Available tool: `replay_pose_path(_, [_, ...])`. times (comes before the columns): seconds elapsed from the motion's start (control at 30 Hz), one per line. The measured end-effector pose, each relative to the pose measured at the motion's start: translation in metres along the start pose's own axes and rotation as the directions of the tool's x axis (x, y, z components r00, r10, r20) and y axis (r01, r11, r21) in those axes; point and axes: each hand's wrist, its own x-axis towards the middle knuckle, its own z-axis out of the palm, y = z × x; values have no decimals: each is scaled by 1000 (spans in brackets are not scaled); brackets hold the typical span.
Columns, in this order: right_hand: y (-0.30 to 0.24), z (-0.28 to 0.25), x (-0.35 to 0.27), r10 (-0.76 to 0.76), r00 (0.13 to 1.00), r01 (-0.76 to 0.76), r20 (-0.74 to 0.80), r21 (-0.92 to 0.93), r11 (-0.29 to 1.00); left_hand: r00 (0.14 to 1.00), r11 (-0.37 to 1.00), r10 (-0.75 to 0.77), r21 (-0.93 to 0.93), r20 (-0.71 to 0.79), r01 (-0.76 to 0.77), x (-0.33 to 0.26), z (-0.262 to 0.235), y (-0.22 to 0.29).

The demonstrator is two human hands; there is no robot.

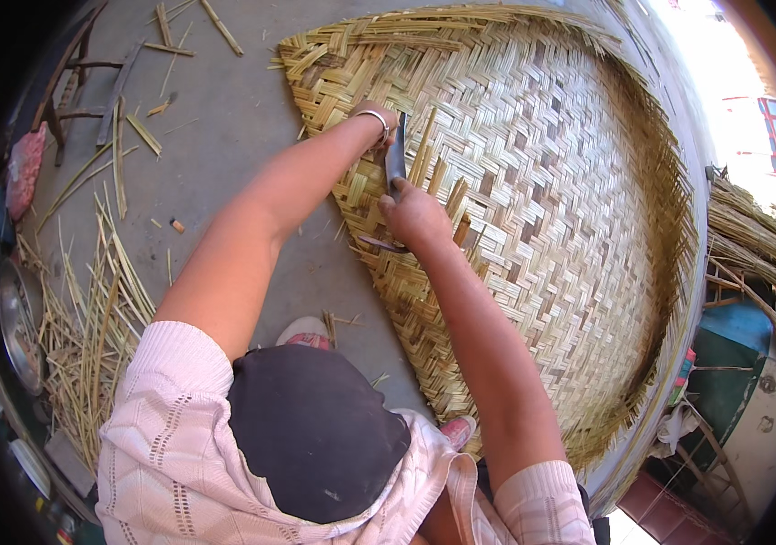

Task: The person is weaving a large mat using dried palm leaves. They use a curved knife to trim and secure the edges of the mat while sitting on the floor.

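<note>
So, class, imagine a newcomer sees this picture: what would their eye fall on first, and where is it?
Probably the large woven mat, its zigzag weave filling much of the right half. Next come the two hands near its left edge: the right hand grips a dark curved tool, with the left hand just beyond. At the far left, loose pale strips lie heaped on the grey floor.

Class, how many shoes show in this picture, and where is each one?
2. One pink-and-white shoe is on the gray floor between the person's arms; the other shoe is beside the lower edge of the woven mat. Both are partly hidden.
</note>
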Motion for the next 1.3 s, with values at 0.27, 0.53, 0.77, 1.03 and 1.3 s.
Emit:
replay_pose_path(0.27, [-6,2,0,-23,1000,23,-6,-19,1000,855,624,519,672,27,-399,-37,-28,-1])
replay_pose_path(0.53, [19,-6,-46,-69,996,73,61,-67,995,731,478,681,734,36,-482,-43,-28,-20])
replay_pose_path(0.77, [82,-6,-128,-37,984,-54,172,496,867,752,638,657,568,-50,-520,-24,-30,-23])
replay_pose_path(1.03, [81,-18,-107,-134,967,-139,216,890,434,898,948,318,-97,303,-303,-38,-24,-17])
replay_pose_path(1.3, [62,-8,-32,-102,976,-97,191,807,583,922,925,379,-39,75,-377,-34,-17,-33])
